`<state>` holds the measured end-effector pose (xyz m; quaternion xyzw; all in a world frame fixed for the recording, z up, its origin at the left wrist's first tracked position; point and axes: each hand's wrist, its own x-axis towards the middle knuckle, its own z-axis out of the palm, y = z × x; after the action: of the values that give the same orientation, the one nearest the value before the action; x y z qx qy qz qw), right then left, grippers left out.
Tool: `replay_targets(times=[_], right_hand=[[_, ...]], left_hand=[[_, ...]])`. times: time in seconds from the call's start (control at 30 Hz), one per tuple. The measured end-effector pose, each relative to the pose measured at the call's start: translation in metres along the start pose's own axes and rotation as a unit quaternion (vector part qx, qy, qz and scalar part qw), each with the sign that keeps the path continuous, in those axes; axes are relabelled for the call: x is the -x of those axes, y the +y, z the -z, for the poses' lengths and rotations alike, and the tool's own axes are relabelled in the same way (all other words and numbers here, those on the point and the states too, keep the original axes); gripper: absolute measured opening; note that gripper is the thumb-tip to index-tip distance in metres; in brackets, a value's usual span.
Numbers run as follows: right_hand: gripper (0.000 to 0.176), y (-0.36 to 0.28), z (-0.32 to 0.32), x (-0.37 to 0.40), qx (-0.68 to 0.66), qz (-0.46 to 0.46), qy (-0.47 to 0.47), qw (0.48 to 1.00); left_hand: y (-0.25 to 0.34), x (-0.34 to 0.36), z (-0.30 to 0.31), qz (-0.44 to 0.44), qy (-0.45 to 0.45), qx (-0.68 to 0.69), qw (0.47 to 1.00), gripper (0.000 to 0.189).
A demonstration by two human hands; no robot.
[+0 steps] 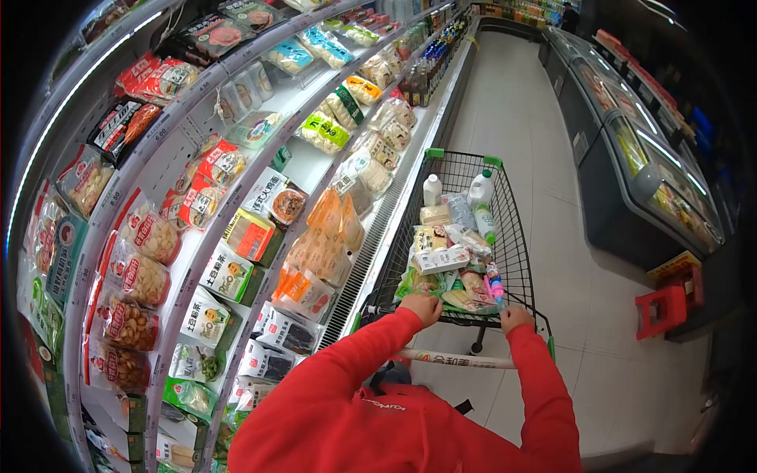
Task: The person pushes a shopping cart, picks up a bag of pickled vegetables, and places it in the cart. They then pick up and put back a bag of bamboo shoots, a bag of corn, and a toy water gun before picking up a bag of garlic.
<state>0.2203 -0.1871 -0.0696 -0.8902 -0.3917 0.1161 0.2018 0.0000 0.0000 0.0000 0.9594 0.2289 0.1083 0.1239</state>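
On my left the shelf [187, 285] runs just beside the cart [509, 232], so veering that way could scrape it. My left hand [420, 308] is curled on the cart's near rim; beyond it, bottles [480, 191] sit among packs [430, 236] and could topple at a jolt. My right hand [516, 318] is curled on the same rim. Counted, left to right: one shelf, one cart under two hands, one white box [441, 260], three bottles, one freezer row [607, 205]; the packs lie too jumbled to count.
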Motion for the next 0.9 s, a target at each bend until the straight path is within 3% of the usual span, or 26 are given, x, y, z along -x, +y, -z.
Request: replay_targets(times=[0.07, 0.1, 0.43, 0.67, 0.8, 0.9], right_hand=[[0.030, -0.004, -0.005, -0.023, -0.014, 0.009, 0.020, 1.000], [0.031, 0.031, 0.007, 0.004, 0.007, -0.015, -0.038, 0.999], [0.030, 0.049, 0.003, -0.144, 0.012, 0.007, -0.024, 1.000], [0.030, 0.055, 0.000, -0.208, -0.016, -0.003, -0.023, 1.000], [0.029, 0.059, -0.009, -0.238, -0.011, -0.004, 0.006, 1.000], [0.029, 0.061, -0.007, -0.259, -0.001, -0.005, 0.028, 1.000]], left_hand=[[-0.010, -0.018, 0.004, -0.009, 0.014, -0.011, 1.000, 0.032], [0.024, -0.006, -0.017, 0.026, -0.033, 0.029, 0.999, 0.032], [-0.025, -0.141, -0.022, 0.086, -0.145, 0.101, 0.980, 0.035], [-0.061, -0.201, -0.033, 0.069, -0.116, 0.122, 0.983, 0.031], [-0.081, -0.228, -0.031, 0.093, -0.087, 0.122, 0.984, 0.030], [-0.104, -0.248, -0.037, 0.150, -0.119, 0.096, 0.977, 0.030]])
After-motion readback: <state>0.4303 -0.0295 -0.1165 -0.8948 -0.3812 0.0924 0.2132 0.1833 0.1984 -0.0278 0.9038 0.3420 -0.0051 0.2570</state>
